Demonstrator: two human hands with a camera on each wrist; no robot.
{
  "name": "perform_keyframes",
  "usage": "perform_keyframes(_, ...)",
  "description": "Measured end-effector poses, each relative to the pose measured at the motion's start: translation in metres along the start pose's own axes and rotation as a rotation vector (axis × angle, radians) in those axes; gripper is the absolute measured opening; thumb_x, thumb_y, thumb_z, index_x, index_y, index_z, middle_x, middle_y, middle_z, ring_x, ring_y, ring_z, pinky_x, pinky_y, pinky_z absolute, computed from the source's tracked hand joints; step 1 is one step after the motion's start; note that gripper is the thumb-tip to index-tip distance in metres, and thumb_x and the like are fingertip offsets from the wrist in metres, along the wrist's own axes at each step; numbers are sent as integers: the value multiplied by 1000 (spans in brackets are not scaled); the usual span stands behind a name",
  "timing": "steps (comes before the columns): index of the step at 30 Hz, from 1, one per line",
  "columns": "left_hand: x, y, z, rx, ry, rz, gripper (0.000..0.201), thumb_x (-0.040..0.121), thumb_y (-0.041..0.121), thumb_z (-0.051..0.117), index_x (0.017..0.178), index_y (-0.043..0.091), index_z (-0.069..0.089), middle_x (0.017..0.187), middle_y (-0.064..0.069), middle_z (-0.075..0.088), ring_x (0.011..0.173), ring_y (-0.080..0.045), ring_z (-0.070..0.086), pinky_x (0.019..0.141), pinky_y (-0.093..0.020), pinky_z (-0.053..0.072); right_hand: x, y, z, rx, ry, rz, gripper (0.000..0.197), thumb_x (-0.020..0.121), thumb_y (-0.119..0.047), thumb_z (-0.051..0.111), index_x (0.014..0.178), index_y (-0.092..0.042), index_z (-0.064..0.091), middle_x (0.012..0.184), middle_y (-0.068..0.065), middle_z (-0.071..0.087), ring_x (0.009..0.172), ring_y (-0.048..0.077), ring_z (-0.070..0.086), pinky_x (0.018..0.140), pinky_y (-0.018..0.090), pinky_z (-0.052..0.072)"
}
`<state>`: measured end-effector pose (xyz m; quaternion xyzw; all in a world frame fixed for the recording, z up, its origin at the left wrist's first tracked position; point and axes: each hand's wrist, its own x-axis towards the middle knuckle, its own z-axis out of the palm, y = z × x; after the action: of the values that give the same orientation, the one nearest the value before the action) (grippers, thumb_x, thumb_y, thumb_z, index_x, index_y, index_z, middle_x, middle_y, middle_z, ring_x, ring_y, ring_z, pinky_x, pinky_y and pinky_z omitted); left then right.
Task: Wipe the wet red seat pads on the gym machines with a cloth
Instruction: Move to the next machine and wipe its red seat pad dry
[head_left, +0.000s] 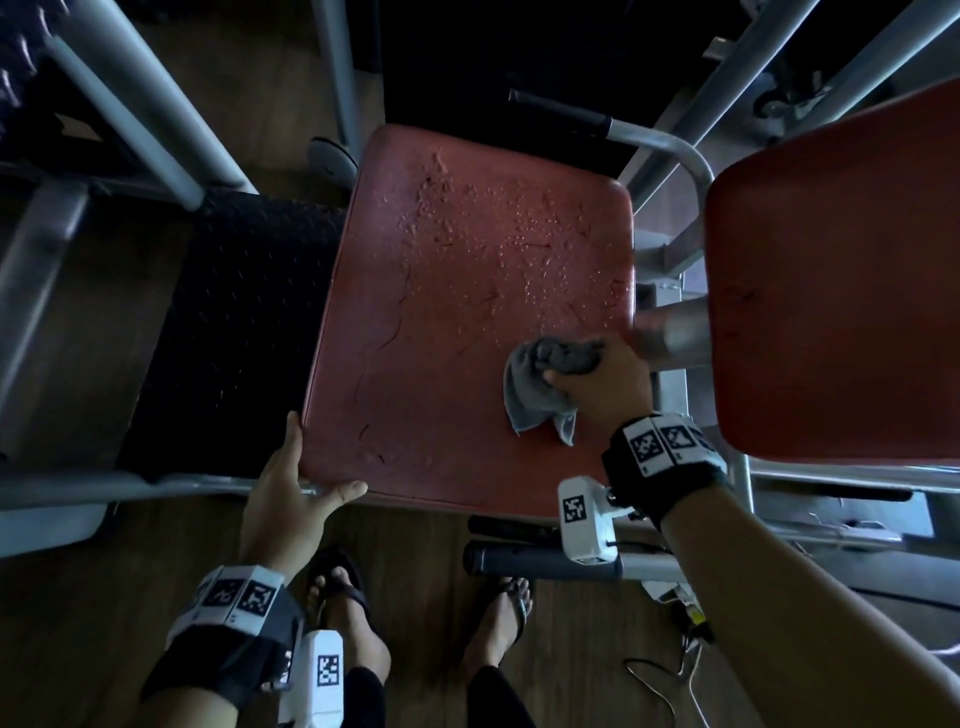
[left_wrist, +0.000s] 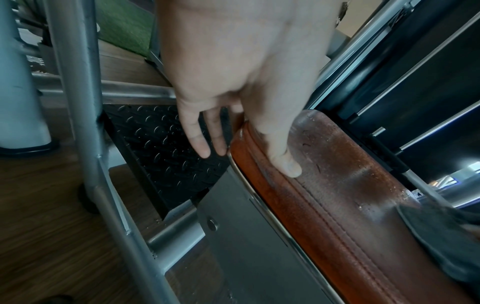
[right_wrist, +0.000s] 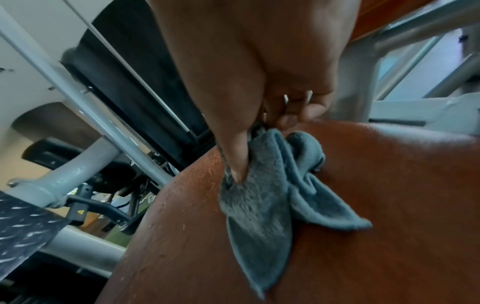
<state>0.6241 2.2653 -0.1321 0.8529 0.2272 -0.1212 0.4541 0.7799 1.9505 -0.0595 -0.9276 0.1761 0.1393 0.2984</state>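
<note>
The red seat pad (head_left: 457, 322) fills the middle of the head view, with water droplets (head_left: 467, 218) beading over its far and right parts. My right hand (head_left: 587, 374) grips a bunched grey cloth (head_left: 535, 395) and holds it down on the pad near its right edge. In the right wrist view the cloth (right_wrist: 272, 195) hangs from my fingers (right_wrist: 239, 156) onto the pad (right_wrist: 389, 205). My left hand (head_left: 304, 483) rests at the pad's near-left corner. Its thumb (left_wrist: 283, 158) lies on top of the pad (left_wrist: 337, 185), and its straight fingers (left_wrist: 197, 139) hang beside the pad's left side.
A second red pad (head_left: 841, 291) stands close on the right, above a grey support tube (head_left: 670, 332). Grey frame tubes (head_left: 130, 104) cross the far left and back. A black tread plate (head_left: 234, 332) lies left of the seat. A padded handle bar (head_left: 540, 564) sits below the front edge, by my sandalled feet.
</note>
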Motion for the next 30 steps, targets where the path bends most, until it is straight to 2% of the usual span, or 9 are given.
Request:
perform_keyframes(5,0,1,1,-17,8,6,113,72,37,85,158,26,11,148,-5,47,134,-21,46,103,-32,39,-17,11,-30,80,222,-163,50,65,-15,79,103,-24,47,99,2,59,85,21,56,62,24,42)
perform_keyframes(7,1,0,1,-13,12,10,114,71,38,85,158,26,12,147,-5,48,133,-21,47,103,-35,41,-24,21,-29,-25,245,-244,58,61,-15,83,97,-25,39,108,6,50,93,26,52,67,29,42)
perform_keyframes(11,2,-3,2,1,11,14,115,71,43,84,158,28,10,145,-3,49,132,-20,48,104,-37,43,-36,45,-16,-396,-117,-324,63,60,-32,85,94,-27,33,119,4,35,105,25,42,84,43,47)
perform_keyframes(13,2,-4,2,0,8,19,115,71,43,83,158,28,10,144,-3,50,130,-21,50,102,-36,43,-39,54,-12,-358,-337,-379,71,51,-49,86,93,-26,33,112,-1,36,97,16,43,78,30,46)
perform_keyframes(16,3,-7,2,15,16,30,115,70,44,84,158,28,11,141,-5,52,128,-23,51,99,-37,44,-40,53,-7,-263,-378,-416,77,52,-78,69,99,-26,36,114,-5,37,99,11,44,75,22,45)
perform_keyframes(18,2,-7,3,12,16,29,114,70,43,84,158,28,12,141,-4,52,128,-22,51,98,-35,43,-40,50,-1,-252,-355,-448,60,77,-66,61,116,-29,36,126,-3,35,111,18,47,86,36,51)
perform_keyframes(21,1,-4,3,0,15,14,114,71,40,84,158,27,12,142,-4,51,128,-21,50,97,-31,41,-36,46,8,-385,-352,-550,54,98,-37,46,146,-40,22,149,1,24,130,33,38,101,55,44)
perform_keyframes(26,-2,1,2,-28,6,-7,113,72,40,84,158,28,12,145,-2,49,127,-16,50,96,-28,38,-31,31,17,-474,-173,-468,48,100,-31,42,147,-34,31,143,6,30,117,33,40,95,54,47)
perform_keyframes(30,-2,0,2,-43,9,-5,113,71,43,83,158,30,11,146,0,48,130,-16,48,99,-29,40,-36,19,27,-586,-265,-555,53,99,-35,38,150,-28,28,145,-2,33,117,31,36,92,55,47)
